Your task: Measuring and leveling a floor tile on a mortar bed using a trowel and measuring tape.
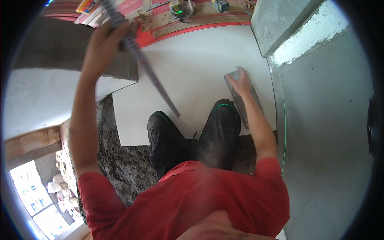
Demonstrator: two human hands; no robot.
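Note:
A large white tile (192, 60) lies flat in front of me, and my knees in dark trousers rest at its near edge. My left hand (105, 44), raised at the far left, is closed round a long, thin, straight grey bar (154, 78) with markings. The bar slants down to the right, its lower end close to my left knee; whether that end touches the tile I cannot tell. On the tile's right side my right hand (241, 85) grips a grey rectangular float (243, 110), which seems to lie flat. My palm and forearm hide its handle.
Rough grey mortar (116, 164) covers the floor left of my knees. A grey wall (324, 132) with a green laser line borders the right. Beyond the tile, a laser level (177, 9) and another small device (220, 5) stand on a red, dirty covering. A block-like ledge (52, 94) rises left.

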